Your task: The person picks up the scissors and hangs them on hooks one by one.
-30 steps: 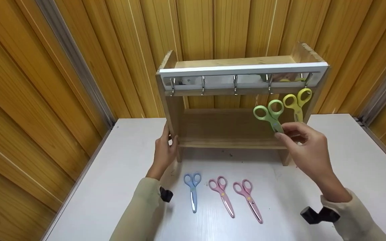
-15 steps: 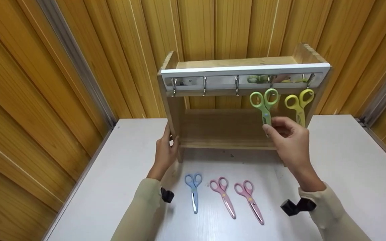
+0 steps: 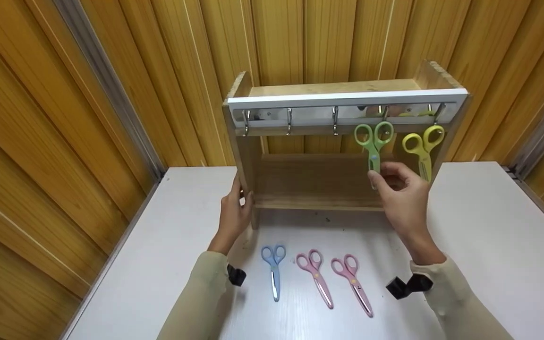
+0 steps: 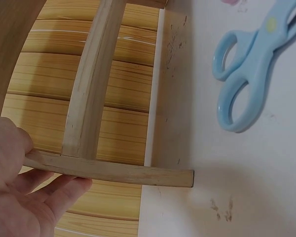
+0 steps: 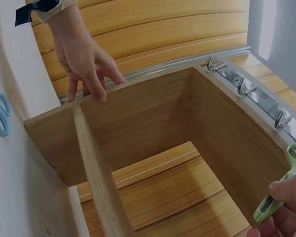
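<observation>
Pinched by the blade end in my right hand (image 3: 406,198) is a pair of green scissors (image 3: 372,141), handles up. Its right finger loop overlaps the tip of a metal hook (image 3: 384,115) on the rack's rail. Just to the right, yellow scissors (image 3: 422,147) hang from the end hook. My left hand (image 3: 233,215) grips the left side panel of the wooden shelf rack (image 3: 324,182); in the left wrist view, the fingers (image 4: 69,195) wrap behind the panel edge (image 4: 118,172). My right hand hides part of the rack's right side.
On the white table (image 3: 182,198) in front of the rack lie blue scissors (image 3: 275,274) and two pairs of pink scissors, one in the middle (image 3: 316,278) and one on the right (image 3: 353,285). Three bare hooks (image 3: 335,120) line the rail's left part. Wood-panelled walls (image 3: 324,42) enclose the table.
My right hand has moved left and up with the green scissors, bringing their handles to the hook and turning them more upright. My left hand stays on the rack.
</observation>
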Action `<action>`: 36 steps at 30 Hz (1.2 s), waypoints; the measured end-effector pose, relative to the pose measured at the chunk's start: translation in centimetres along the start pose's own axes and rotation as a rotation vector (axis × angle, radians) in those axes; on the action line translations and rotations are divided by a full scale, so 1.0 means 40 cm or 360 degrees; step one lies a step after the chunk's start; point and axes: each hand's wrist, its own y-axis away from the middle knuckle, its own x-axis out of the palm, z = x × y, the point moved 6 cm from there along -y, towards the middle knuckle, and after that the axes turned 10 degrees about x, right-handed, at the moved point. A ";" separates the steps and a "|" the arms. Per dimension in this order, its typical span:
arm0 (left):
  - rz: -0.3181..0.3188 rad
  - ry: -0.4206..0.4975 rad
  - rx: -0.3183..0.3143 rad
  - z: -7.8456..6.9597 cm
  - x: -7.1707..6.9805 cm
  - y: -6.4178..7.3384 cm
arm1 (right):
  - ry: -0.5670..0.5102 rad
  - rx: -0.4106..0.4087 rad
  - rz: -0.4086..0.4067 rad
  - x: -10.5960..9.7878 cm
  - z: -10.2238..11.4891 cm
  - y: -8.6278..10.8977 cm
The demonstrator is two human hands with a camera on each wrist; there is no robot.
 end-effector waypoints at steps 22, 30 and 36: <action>-0.0008 0.0029 0.0016 0.002 0.001 0.001 | 0.0044 0.0027 -0.0091 0.010 -0.026 0.003; 0.0019 0.0048 0.0001 0.008 0.004 0.002 | 0.0048 0.0005 -0.0121 0.008 -0.063 -0.008; 0.0024 0.0051 -0.0015 0.006 0.003 0.002 | 0.0034 0.0012 -0.0106 0.004 -0.079 -0.014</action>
